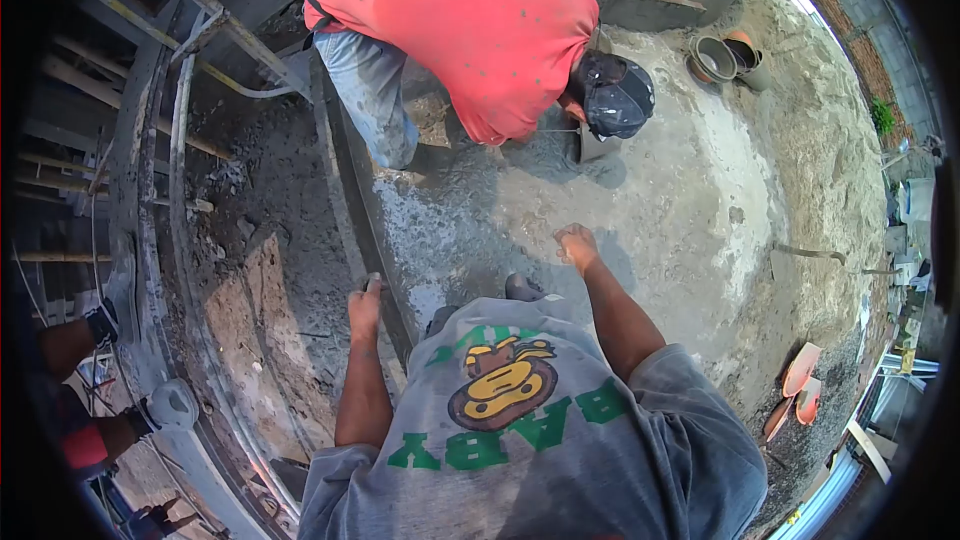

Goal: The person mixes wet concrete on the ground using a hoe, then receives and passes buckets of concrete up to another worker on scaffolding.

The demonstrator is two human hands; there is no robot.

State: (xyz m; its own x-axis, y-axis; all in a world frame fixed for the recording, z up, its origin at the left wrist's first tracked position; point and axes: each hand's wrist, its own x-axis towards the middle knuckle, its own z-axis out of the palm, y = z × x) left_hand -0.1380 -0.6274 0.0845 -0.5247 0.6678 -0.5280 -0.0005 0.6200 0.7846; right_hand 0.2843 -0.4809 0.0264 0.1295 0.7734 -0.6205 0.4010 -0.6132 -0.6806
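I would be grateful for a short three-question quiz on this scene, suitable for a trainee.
1. Which is nearest the person's left hand?
A) the buckets
B) the long straight edging
C) the orange pieces
2. True or false: the co-worker in the red shirt is standing fully upright.
3. Fill in the blank: on the head, the co-worker wears a dark ____.

Key: 1. B; 2. False, the co-worker is bent forward; 3. cap.
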